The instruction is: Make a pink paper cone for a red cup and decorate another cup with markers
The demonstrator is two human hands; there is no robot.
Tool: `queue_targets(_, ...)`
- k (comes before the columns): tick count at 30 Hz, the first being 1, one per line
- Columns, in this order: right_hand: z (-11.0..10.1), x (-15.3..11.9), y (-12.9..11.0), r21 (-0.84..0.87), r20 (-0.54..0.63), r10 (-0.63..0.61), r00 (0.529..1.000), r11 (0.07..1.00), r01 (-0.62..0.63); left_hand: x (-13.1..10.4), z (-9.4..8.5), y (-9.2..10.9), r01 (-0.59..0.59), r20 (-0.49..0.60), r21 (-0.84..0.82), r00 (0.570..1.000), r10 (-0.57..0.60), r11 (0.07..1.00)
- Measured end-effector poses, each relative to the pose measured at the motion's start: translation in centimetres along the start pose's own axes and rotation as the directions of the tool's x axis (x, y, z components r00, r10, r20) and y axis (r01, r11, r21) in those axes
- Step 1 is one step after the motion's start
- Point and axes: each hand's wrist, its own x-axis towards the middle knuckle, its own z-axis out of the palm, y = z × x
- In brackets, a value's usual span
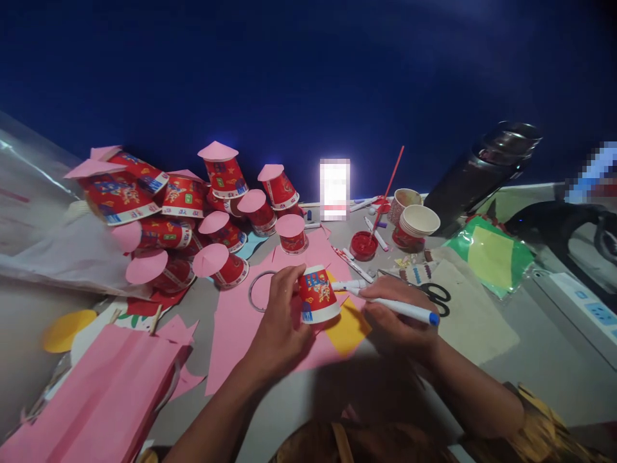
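A red printed paper cup, upside down with its white rim toward me, is gripped in my left hand. My right hand is closed around a white marker with a blue end. The marker's tip points left, close to the cup's right side; whether it touches, I cannot tell. Beneath both hands lie a pink paper sheet and a yellow paper piece. A pair of scissors with black handles rests just beyond my right hand.
Several red cups with pink paper cones are piled at the back left. A small red pot holds a thin red stick. Stacked paper cups and a dark flask stand at the right. A pink paper bag lies front left.
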Motion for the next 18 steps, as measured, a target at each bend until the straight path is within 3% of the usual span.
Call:
queue_targets(5, 0.7, -1.0, -0.3, 0.009, 0.019, 0.22, 0.975, 0.975, -0.22, 0.4, 0.3, -0.3, -0.033, 0.002, 0.016, 0.999, 0.033, 0.999)
queue_targets(11, 1.1, -0.8, -0.7, 0.071, 0.151, 0.009, 0.988, 0.997, -0.02, 0.5, 0.4, -0.2, 0.008, 0.022, -0.025, 1.0, -0.007, 1.0)
queue_targets(18, 1.0, -0.5, -1.0, 0.075, 0.182, -0.055, 0.982, 0.996, 0.042, 0.4, 0.4, -0.2, 0.002, 0.035, -0.044, 0.999, -0.001, 0.999)
